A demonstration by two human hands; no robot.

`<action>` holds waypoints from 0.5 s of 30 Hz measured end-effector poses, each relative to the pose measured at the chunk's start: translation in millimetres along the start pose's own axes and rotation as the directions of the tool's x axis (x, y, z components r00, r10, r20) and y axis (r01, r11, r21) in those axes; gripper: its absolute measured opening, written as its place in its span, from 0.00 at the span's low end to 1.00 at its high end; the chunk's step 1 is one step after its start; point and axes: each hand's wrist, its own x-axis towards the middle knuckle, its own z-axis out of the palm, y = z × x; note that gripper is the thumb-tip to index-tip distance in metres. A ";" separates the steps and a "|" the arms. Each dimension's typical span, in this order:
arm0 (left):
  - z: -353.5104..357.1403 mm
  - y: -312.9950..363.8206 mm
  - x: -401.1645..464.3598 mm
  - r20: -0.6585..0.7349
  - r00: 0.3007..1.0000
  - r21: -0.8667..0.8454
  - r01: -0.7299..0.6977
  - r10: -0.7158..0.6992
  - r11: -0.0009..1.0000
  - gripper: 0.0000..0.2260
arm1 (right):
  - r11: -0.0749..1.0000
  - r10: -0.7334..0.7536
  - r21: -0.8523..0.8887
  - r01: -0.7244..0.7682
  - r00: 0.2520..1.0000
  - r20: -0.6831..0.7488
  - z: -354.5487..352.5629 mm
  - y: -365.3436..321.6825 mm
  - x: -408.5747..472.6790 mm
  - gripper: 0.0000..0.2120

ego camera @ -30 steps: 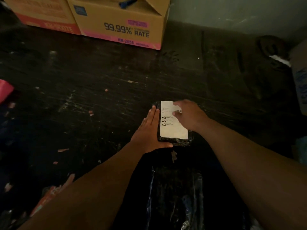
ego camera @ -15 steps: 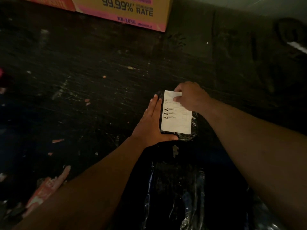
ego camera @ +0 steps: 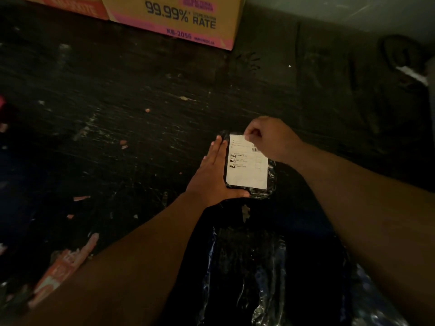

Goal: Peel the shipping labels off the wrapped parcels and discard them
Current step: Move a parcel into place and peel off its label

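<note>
A small parcel wrapped in shiny black plastic [ego camera: 270, 182] lies on the dark floor with a white shipping label [ego camera: 247, 168] covering most of its top. My left hand [ego camera: 211, 175] lies flat along the parcel's left side, fingers straight, thumb hooked under its near edge. My right hand [ego camera: 268, 137] is curled over the label's far right corner, thumb and fingertips pinched at the label's top edge. Whether the corner has lifted off the wrap is too dim to tell.
A larger parcel in glossy black wrap [ego camera: 254, 267] lies just in front of me between my forearms. Cardboard boxes [ego camera: 174, 20] stand at the far edge. Torn paper scraps [ego camera: 63, 267] litter the dark floor on the left. A dark bundle [ego camera: 400, 57] sits far right.
My right hand has slid from the label's middle right up to its far right corner and closed its fingers there. The left hand has kept its hold beside the parcel.
</note>
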 end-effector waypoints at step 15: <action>-1.4 1.8 -1.0 0.013 1.000 0.028 0.023 -0.023 0.999 0.65 | 0.998 -0.048 -0.043 0.051 0.996 0.077 -21.9 -12.3 -41.1 0.09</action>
